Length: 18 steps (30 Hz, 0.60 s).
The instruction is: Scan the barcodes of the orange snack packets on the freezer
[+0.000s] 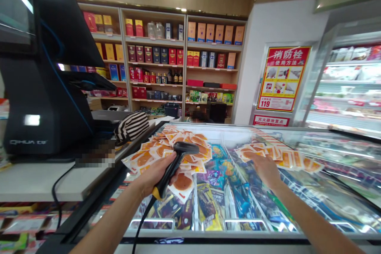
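Handheld scanner (185, 149) and flat packets on a glass-topped freezer (229, 131)

The person's left hand (157, 171) is wrapped around the grip of the scanner, whose dark head lies over the left-hand heap of packets (147, 156). A black cable (141, 226) hangs from the yellow-trimmed base of the grip. The packets in this heap, clear-edged with orange-brown contents, overlap in many layers on the glass; one packet (183, 184) lies at the near edge of the heap, just below the hand. The right hand (266, 170) is at the near side of a second, overlapping row of packets (287, 159), its fingertips at the packets; whether they pinch one or merely rest there cannot be told. Beneath the glass, colourful wrapped goods (210, 206) fill compartments divided by white wire. To the left, a black till (44, 99) stands on a white counter (32, 182), with a black-and-white striped item (132, 127) beside it. Behind, wooden shelves (154, 40) carry boxes and bottles; to their right, a red-and-yellow sign (284, 78) is mounted on the wall.
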Available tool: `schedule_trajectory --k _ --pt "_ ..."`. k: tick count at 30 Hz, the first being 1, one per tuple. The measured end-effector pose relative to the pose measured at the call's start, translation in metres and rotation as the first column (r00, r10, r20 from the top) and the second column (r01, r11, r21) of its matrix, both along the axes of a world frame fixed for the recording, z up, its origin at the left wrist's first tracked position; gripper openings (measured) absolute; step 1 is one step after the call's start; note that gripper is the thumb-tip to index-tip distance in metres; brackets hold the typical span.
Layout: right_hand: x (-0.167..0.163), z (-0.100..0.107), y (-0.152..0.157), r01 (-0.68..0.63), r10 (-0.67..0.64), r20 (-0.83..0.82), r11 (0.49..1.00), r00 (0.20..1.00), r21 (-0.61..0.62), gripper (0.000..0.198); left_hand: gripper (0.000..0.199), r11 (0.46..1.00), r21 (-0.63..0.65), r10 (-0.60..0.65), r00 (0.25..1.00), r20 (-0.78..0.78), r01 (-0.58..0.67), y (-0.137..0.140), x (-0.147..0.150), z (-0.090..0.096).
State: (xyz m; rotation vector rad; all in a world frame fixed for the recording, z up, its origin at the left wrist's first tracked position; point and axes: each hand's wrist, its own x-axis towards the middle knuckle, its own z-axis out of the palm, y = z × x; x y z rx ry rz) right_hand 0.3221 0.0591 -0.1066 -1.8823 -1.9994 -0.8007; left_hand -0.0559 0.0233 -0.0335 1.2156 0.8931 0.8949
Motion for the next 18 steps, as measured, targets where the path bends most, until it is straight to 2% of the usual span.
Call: schedule_trajectory --k 5,11,15,18 --pt "0.002 -0.017 0.013 0.052 -0.051 0.017 0.995 0.999 -0.09 0.04 0.039 0.998 -0.013 0.063 0.998 -0.011 -0.064 -0.004 -0.007 0.003" --pt "0.007 -0.013 0.026 0.099 -0.1 -0.001 0.993 0.995 -0.057 0.042 0.037 0.998 -0.036 0.061 0.998 0.023 -0.06 -0.007 -0.021 0.003" --pt "-0.023 -0.003 0.026 0.044 -0.044 -0.028 0.999 0.999 0.01 0.035 0.04 0.987 -0.016 0.16 0.987 0.008 -0.16 -0.006 -0.037 -0.001" --pt "-0.062 0.004 0.033 -0.093 0.086 -0.144 0.995 0.986 -0.041 0.029 0.04 0.986 -0.027 0.167 0.986 -0.017 -0.167 -0.006 -0.048 -0.003"
